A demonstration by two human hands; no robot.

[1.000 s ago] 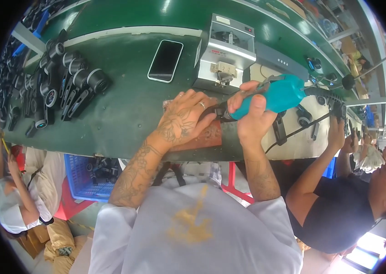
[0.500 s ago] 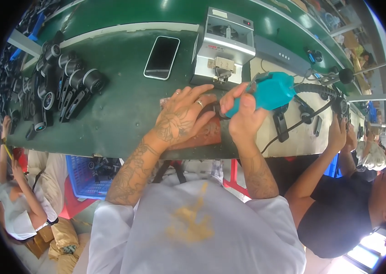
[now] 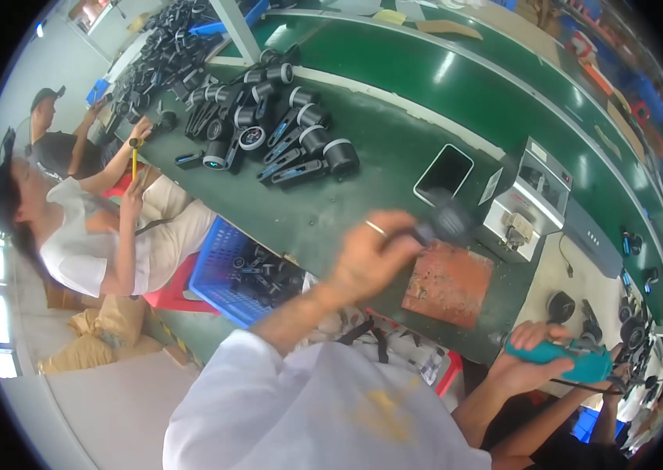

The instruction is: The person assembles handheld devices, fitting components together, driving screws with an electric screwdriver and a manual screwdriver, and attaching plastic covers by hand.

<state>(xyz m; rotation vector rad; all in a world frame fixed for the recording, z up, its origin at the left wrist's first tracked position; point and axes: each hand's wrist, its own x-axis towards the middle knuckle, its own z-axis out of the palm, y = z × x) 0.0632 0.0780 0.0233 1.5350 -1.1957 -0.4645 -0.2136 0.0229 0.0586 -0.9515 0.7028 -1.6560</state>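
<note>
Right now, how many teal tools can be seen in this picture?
1: the teal tool is in the person's right hand; others may be hidden.

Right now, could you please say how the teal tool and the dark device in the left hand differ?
The teal tool is bright, the dark device blackish. The tool shows fairly clearly; the device is blurred. The right hand holds the tool, the left hand the device. Both are hand-held.
</note>
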